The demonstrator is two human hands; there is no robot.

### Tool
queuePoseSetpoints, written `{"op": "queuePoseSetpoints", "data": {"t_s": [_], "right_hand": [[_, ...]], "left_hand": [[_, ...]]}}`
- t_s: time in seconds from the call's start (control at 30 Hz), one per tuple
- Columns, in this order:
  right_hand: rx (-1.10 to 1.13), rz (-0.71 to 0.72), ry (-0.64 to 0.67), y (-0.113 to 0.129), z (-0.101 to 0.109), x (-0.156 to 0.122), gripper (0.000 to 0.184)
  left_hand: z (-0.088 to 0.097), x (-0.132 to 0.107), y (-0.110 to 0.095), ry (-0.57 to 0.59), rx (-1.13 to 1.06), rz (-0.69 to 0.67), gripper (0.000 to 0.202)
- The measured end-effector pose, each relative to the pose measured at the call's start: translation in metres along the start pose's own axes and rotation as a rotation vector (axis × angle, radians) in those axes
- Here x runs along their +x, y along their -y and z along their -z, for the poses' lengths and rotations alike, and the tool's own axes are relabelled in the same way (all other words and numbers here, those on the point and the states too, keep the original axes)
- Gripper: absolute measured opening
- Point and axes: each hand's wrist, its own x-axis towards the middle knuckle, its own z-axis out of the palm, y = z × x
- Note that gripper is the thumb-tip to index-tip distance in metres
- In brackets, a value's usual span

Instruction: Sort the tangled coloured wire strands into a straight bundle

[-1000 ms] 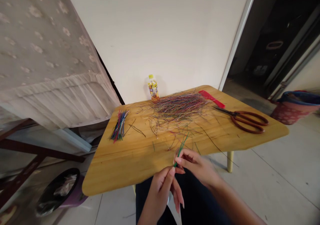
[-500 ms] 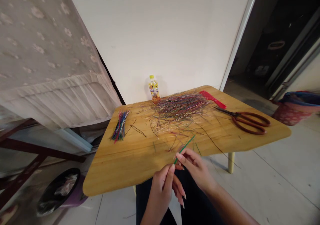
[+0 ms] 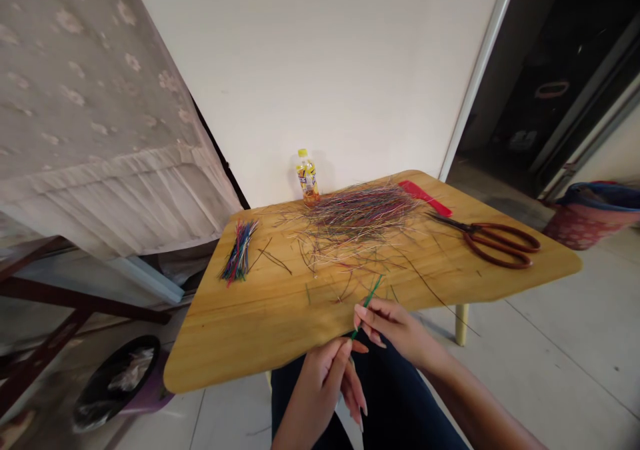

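Observation:
Between my two hands, over the table's near edge, a short green wire point(image 3: 373, 292) slants up and to the right. Thumb and forefinger of my left hand point(image 3: 330, 373) pinch its lower end, while the other fingers hang loosely. My right hand point(image 3: 395, 328) pinches it higher up, and the tip sticks out above. Beyond my hands spreads a tangled pile of thin coloured wires point(image 3: 363, 211), with loose strands scattered towards me. A neater bundle of coloured wires point(image 3: 239, 253) lies at the table's left.
Large scissors point(image 3: 493, 242) with brown handles lie on the right of the wooden table point(image 3: 225, 350). Behind the pile are a red plastic piece point(image 3: 425, 198) and a yellow-capped bottle point(image 3: 307, 180). A bin point(image 3: 120, 383) stands on the floor at left, a pink bucket point(image 3: 583, 220) at right.
My right hand has slid slightly right and down, and the gap between my hands has widened. The green wire's tip is a little further left; its upper end now looks split into strands.

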Motion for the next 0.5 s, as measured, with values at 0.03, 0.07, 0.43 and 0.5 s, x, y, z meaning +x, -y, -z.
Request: {"op": "queuePoseSetpoints", "data": {"t_s": [0.03, 0.07, 0.43, 0.5], "right_hand": [[0.012, -0.015, 0.021, 0.0002, 0.0008, -0.0003, 0.049], [0.025, -0.031, 0.038, 0.0006, 0.0018, -0.0005, 0.049], [0.242, -0.063, -0.013, 0.0007, 0.0034, -0.0054, 0.047], [0.279, -0.052, -0.044, 0.0012, 0.0006, -0.0059, 0.048]], "left_hand": [[0.0006, -0.0011, 0.0, 0.009, 0.007, 0.01, 0.048], [0.0012, -0.0021, 0.0002, 0.016, 0.01, 0.016, 0.046], [0.0047, -0.009, 0.0019, 0.081, -0.032, -0.002, 0.049], [0.0046, -0.0107, 0.0023, 0.069, -0.029, -0.013, 0.049]]}}
